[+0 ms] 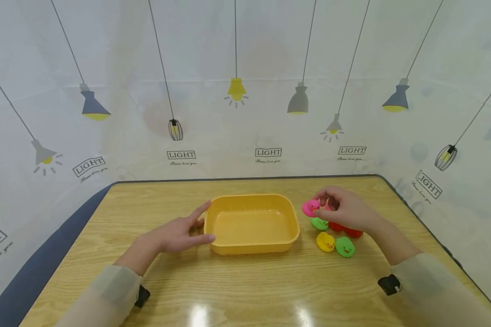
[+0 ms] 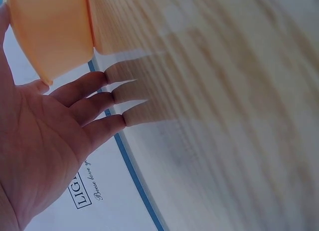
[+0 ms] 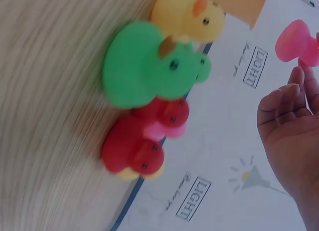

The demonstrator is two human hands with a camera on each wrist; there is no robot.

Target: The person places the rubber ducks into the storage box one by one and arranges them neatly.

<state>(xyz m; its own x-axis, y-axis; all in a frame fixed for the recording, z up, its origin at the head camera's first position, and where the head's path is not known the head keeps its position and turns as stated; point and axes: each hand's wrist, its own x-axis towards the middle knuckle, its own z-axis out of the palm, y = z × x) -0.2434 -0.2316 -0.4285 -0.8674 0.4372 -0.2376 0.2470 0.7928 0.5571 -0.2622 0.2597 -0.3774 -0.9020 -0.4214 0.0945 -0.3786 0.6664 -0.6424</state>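
A pink rubber duck (image 1: 309, 208) is pinched between the thumb and fingers of my right hand (image 1: 349, 211). The right wrist view shows this pink duck (image 3: 293, 41) raised above the tabletop. My left hand (image 1: 177, 234) is spread at the left end of a yellow plastic basin (image 1: 249, 249), thumb and index finger at its rim. In the left wrist view its other fingers (image 2: 92, 107) extend straight with their tips at the wooden surface. Below the right hand sit a yellow duck (image 1: 325, 242), a green duck (image 1: 345, 247) and another green duck (image 1: 320, 224).
Red ducks (image 1: 353, 232) lie partly hidden under the right hand, with more pink and yellow ones behind them in the right wrist view. The wooden table (image 1: 245, 286) ends in a dark edge before a lamp-print backdrop (image 1: 212, 91) on three sides.
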